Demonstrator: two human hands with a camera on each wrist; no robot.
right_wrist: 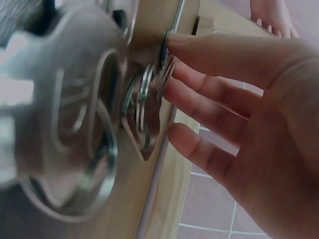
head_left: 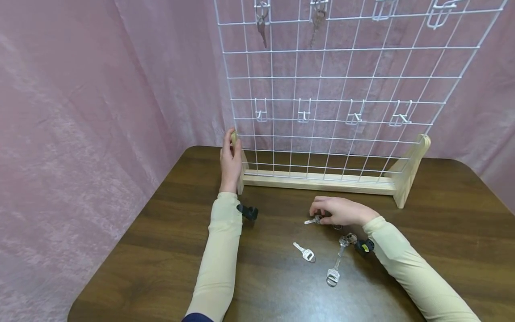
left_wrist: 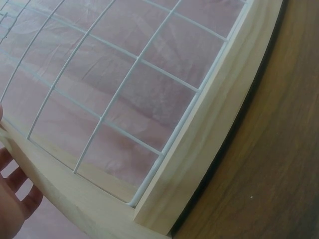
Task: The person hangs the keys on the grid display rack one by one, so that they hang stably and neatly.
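My right hand point(head_left: 342, 211) pinches a key point(head_left: 311, 221) at the tabletop point(head_left: 177, 255), before the stand point(head_left: 318, 184).
Left hand point(head_left: 231, 166) grips stand's wooden end. Key likely light, stiff, slippery; best held by its wide head.

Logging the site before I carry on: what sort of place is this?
Probably an indoor tabletop setup, perhaps staged. The signs: a brown table with keys on it, a white wire grid on a wooden stand, and pink fabric behind.
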